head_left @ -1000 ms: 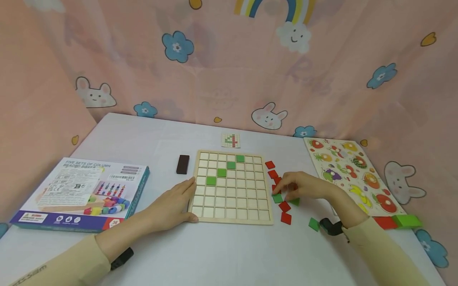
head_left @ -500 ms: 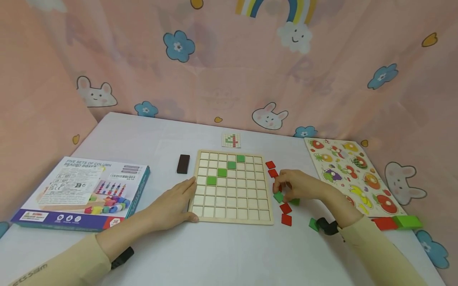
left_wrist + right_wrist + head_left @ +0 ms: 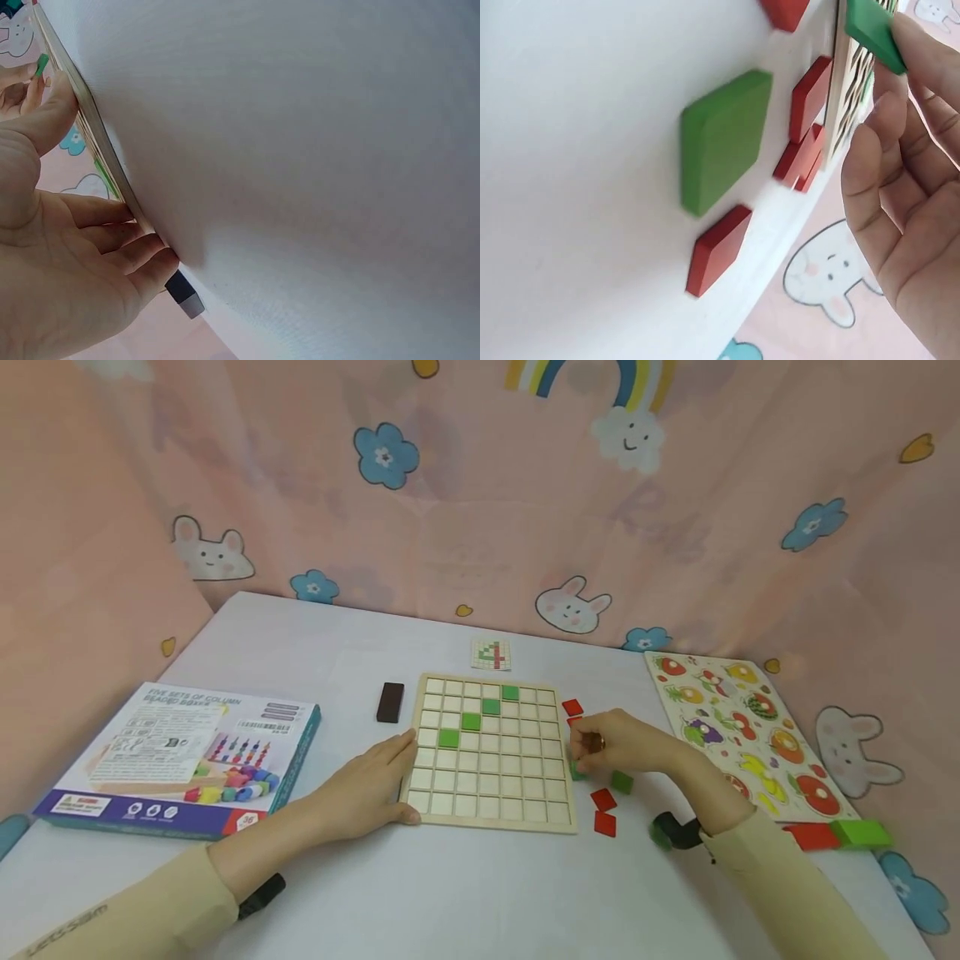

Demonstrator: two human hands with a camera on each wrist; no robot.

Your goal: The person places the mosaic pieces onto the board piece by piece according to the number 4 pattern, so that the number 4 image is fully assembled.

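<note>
A wooden grid board lies on the white table, with several green tiles set in a diagonal of its cells. My left hand rests against the board's left edge, fingers fairly straight and the thumb touching near the lower corner. Beyond the board's right edge, my right hand pinches a green tile between thumb and fingertips, just off the table in the right wrist view. Another green tile and red tiles lie beneath and around that hand, which partly hides some of them.
A small card with a green and red figure 4 lies behind the board. Left of it are a dark brown block and a boxed bead toy. A fruit puzzle board and a green block stand at right.
My right hand has picked up a green tile from the pile and shifted slightly left toward the board. The left hand stays at the board's edge; the head view has turned slightly.
</note>
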